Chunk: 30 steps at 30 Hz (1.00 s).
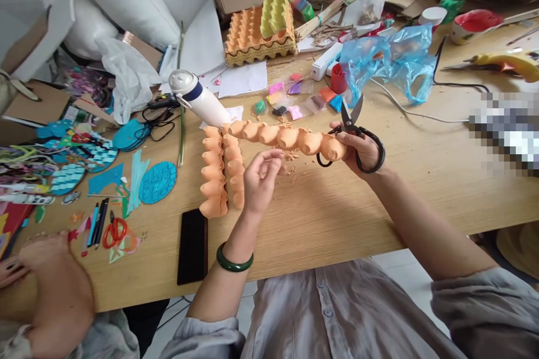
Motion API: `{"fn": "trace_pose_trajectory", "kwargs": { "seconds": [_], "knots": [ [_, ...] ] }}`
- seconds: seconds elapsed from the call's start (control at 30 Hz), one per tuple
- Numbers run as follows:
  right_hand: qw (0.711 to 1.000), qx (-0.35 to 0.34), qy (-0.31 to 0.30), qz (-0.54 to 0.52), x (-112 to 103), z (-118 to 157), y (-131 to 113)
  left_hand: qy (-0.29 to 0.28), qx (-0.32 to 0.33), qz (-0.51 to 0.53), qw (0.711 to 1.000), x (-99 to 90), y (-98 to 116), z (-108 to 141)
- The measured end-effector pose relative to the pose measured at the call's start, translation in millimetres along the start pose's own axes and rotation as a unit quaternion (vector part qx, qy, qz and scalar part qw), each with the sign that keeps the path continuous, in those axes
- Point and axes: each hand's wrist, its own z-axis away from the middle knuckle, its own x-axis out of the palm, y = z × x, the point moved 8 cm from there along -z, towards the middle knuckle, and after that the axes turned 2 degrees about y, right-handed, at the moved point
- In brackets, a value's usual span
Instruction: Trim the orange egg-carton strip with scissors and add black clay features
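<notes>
Black-handled steel scissors (351,116) sit clenched in the person's right hand (361,148), which also grips the end of a long orange moulded-pulp egg-carton strip (286,137), held above a pale wooden table (315,219). The left hand (261,179), a green jade bangle (234,258) on its wrist, is open and released, fingers spread just below the strip. Orange pulp crumbs (288,171) lie beneath.

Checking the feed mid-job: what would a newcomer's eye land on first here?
The orange strip of egg-carton cups stands out mid-table, held in the right hand with black-handled scissors. The left hand hovers just below it, a green bangle on its wrist. Farther back sits a stacked orange egg tray.
</notes>
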Motion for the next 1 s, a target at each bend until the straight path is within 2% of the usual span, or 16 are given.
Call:
{"fn": "trace_pose_trajectory", "kwargs": {
  "seconds": [0.07,0.17,0.27,0.4,0.47,0.53,0.63,0.8,1.0],
  "knots": [
    [1.000,-0.013,0.006,0.021,-3.7,-2.2,-4.2,-0.024,-0.111,0.063,0.991,13.4,-24.2,4.4],
    [0.998,-0.021,0.017,0.064,-9.4,-3.0,-8.5,-0.039,-0.190,0.139,0.971,32.6,-38.6,6.5],
    [0.997,-0.010,0.008,0.076,-7.3,-2.5,-5.7,-0.055,-0.182,0.182,0.965,46.2,-35.7,4.9],
    [0.999,0.036,-0.012,0.007,9.9,-1.1,13.0,-0.071,-0.120,0.195,0.971,53.4,-25.4,4.1],
    [0.998,0.053,-0.039,-0.014,23.4,0.4,24.7,-0.033,-0.099,0.192,0.976,47.8,-25.6,4.8],
    [0.995,0.068,-0.075,-0.014,35.0,2.7,36.9,0.030,-0.086,0.184,0.979,36.9,-29.9,6.5],
    [0.988,0.097,-0.119,-0.014,41.0,7.5,55.2,0.091,-0.072,0.173,0.978,23.2,-37.3,10.3],
    [0.982,0.075,-0.175,0.003,35.2,15.0,62.9,0.106,-0.047,0.168,0.979,9.0,-40.0,9.2],
    [0.986,0.024,-0.157,0.052,31.5,15.2,48.0,0.135,-0.036,0.171,0.975,-12.2,-40.5,-0.7]
  ]
}}
